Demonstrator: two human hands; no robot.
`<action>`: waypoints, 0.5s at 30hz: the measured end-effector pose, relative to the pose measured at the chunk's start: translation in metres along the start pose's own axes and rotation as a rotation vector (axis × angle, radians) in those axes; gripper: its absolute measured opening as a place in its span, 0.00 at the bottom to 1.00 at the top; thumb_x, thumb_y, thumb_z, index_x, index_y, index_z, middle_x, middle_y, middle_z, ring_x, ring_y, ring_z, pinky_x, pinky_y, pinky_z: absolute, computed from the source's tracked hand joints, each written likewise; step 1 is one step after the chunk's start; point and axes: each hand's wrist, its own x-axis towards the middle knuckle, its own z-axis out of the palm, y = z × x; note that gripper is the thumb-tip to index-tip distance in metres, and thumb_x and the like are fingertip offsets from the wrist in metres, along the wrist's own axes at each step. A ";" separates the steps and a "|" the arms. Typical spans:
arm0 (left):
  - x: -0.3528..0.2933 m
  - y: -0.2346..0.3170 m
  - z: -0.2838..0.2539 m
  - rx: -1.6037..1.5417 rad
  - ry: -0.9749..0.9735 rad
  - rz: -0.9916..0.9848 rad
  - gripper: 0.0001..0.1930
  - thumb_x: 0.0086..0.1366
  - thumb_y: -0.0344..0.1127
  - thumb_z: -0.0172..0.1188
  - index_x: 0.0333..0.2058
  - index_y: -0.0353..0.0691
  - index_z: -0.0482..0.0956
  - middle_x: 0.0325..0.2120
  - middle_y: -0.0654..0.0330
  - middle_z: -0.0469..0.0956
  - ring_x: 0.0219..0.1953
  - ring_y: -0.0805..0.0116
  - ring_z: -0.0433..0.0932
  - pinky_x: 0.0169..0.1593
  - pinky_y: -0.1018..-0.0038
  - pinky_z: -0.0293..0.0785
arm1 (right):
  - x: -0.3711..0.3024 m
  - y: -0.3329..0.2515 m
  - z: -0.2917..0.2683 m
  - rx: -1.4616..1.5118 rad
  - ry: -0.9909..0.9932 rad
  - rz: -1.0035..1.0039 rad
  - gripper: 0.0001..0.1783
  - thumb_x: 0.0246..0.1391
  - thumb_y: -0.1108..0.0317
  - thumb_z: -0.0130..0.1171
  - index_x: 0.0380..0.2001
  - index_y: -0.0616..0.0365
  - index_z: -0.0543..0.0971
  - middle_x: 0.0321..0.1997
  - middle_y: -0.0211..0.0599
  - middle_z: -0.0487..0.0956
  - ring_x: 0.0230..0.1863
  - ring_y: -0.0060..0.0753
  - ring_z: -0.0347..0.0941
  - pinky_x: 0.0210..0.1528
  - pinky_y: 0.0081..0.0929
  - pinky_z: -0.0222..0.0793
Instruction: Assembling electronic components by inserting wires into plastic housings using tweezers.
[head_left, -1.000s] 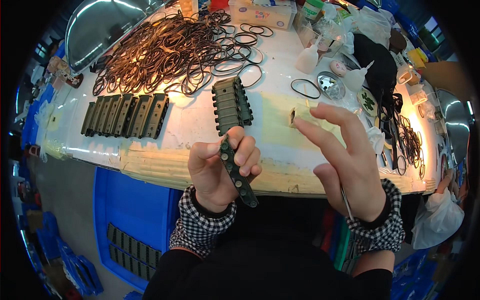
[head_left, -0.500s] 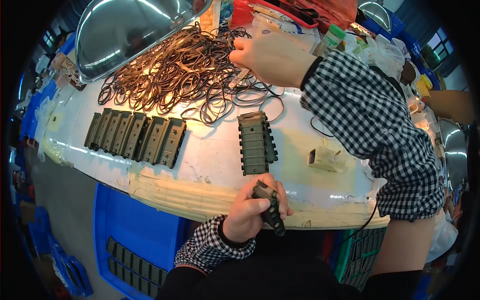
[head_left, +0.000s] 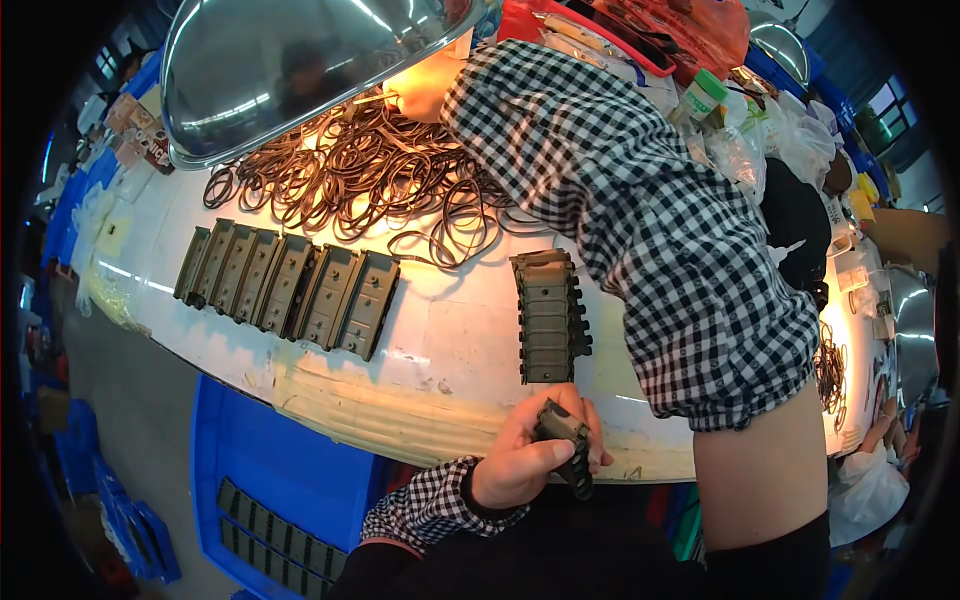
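My left hand (head_left: 520,455) is closed around a dark olive ribbed rail piece (head_left: 562,430), held at the table's near edge. Just beyond it, a short stack of similar ribbed olive rail pieces (head_left: 546,320) lies on the white table. My right arm stretches far across the table, and my right hand (head_left: 425,88) is at the back edge of a tangled heap of brown looped bands (head_left: 350,175). The shiny lamp shade and my checked sleeve cover much of that hand, so its grip is hidden. A row of olive rail pieces (head_left: 285,285) lies at the left.
A domed metal lamp shade (head_left: 310,70) hangs over the heap. Below the table's left edge stands a blue bin (head_left: 290,430) with more rail pieces inside. A green-capped bottle (head_left: 703,92), plastic bags (head_left: 800,145) and a red tray (head_left: 625,40) crowd the back right.
My right hand has reached farther back and left, partly behind the lamp shade. My left hand keeps hold of the rail piece. The whole view has shifted slightly.
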 end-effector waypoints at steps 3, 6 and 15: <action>-0.004 0.002 0.000 0.013 0.022 0.022 0.15 0.58 0.41 0.59 0.31 0.40 0.63 0.27 0.55 0.72 0.30 0.65 0.74 0.46 0.66 0.76 | -0.028 -0.019 -0.020 0.033 0.089 -0.026 0.13 0.50 0.72 0.50 0.38 0.56 0.80 0.37 0.42 0.80 0.38 0.42 0.78 0.41 0.39 0.74; -0.004 0.001 0.000 0.022 0.026 0.036 0.15 0.57 0.41 0.59 0.31 0.40 0.63 0.26 0.55 0.72 0.30 0.65 0.74 0.46 0.66 0.76 | -0.073 -0.018 -0.028 0.101 0.230 -0.152 0.06 0.55 0.70 0.53 0.34 0.59 0.77 0.33 0.46 0.79 0.35 0.48 0.76 0.37 0.39 0.70; 0.001 -0.002 0.001 0.052 0.024 0.066 0.14 0.56 0.41 0.59 0.30 0.41 0.65 0.25 0.55 0.72 0.29 0.64 0.74 0.44 0.65 0.76 | -0.120 -0.016 -0.035 0.199 0.140 0.028 0.10 0.57 0.69 0.56 0.43 0.56 0.76 0.33 0.44 0.81 0.36 0.43 0.78 0.36 0.35 0.71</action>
